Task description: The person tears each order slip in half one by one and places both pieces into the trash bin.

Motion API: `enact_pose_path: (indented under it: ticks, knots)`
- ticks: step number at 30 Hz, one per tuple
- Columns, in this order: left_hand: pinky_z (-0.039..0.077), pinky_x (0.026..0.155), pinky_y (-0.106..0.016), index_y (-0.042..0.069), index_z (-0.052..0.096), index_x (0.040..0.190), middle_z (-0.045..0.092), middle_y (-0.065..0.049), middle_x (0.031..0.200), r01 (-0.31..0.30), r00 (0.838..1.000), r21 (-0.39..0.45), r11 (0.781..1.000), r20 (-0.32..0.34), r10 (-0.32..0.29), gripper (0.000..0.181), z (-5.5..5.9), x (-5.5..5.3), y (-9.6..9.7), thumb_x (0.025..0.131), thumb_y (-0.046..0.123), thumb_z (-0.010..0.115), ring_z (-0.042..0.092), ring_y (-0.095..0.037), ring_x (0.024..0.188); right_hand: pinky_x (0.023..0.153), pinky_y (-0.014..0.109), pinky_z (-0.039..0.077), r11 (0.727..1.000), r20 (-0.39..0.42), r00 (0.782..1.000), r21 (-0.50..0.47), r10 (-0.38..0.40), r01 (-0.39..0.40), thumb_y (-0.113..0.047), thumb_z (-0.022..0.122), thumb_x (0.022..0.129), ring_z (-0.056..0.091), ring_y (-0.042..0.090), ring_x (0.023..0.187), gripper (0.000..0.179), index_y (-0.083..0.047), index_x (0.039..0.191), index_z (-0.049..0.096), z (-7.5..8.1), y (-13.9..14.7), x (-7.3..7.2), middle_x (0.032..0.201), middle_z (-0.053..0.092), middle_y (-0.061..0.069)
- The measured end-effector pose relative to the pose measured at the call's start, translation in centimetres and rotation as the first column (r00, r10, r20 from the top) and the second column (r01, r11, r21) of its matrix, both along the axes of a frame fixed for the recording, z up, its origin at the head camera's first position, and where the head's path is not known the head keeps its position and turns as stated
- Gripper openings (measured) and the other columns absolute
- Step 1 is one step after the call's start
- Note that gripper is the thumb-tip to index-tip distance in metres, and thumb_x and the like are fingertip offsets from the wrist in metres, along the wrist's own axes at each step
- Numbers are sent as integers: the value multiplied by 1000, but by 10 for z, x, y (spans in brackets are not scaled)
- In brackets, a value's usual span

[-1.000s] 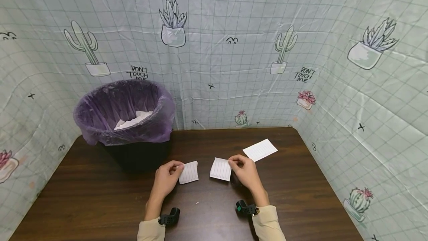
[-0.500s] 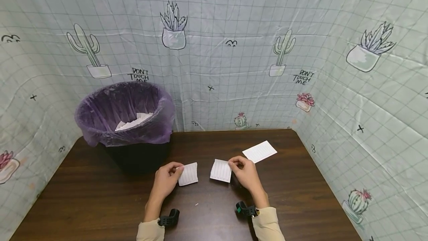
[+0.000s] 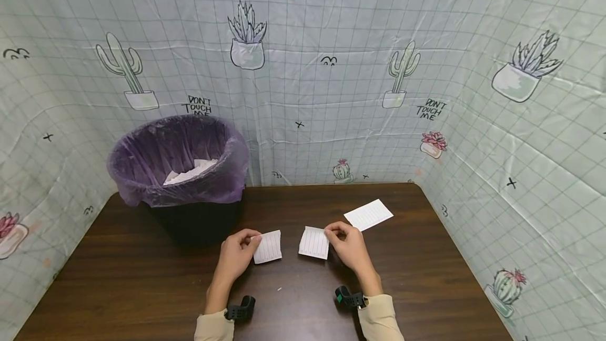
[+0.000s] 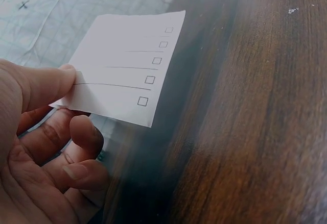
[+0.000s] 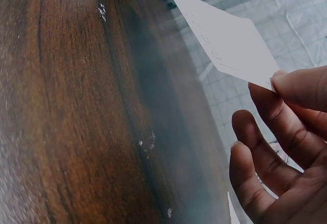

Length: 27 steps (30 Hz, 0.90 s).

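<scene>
My left hand (image 3: 238, 250) pinches a torn piece of lined paper (image 3: 268, 247) between thumb and index finger. In the left wrist view, this piece (image 4: 125, 63) shows ruled lines and a row of small checkbox squares along one edge. Across a gap, my right hand (image 3: 349, 243) pinches a second torn piece of lined paper (image 3: 313, 242) by its right side. The right wrist view has that piece (image 5: 225, 40) tilted, its corner between thumb and index finger while the other fingers curl loosely. The torn edges of both pieces face each other.
A black bin (image 3: 194, 222) with a purple liner (image 3: 227, 172) stands at the back left, white paper scraps (image 3: 189, 171) inside it. Behind my right hand, a whole lined sheet (image 3: 369, 215) lies on the brown wooden table (image 3: 142, 288). Printed cloth (image 3: 303, 93) surrounds the table's back and sides.
</scene>
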<state>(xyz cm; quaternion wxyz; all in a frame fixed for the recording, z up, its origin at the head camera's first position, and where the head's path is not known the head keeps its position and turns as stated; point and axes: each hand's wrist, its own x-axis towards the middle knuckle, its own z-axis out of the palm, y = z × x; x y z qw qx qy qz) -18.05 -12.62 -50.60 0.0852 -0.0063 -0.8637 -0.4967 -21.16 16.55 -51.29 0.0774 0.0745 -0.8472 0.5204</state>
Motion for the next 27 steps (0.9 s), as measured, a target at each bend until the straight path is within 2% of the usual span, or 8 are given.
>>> enact_pose_path:
  ticks: [20,27]
  knots:
    - [40,61,-24,7,78,99,59,-2,77,-6,1000,-2,1000,3,6,9,7,4,-2,96,13,73,46,-8,63,71,21,50,1000,-20,1000,-26,9,-10,-7,73,94,60,5,73,4,-5,91,76,0,0,4,79,71,3]
    - [41,61,-24,8,77,99,61,-3,78,-11,1000,0,1000,0,11,8,14,6,-4,96,13,73,48,-8,63,73,22,52,1000,-40,999,-29,4,-5,-8,74,94,62,6,74,4,-7,91,76,5,0,4,80,71,4]
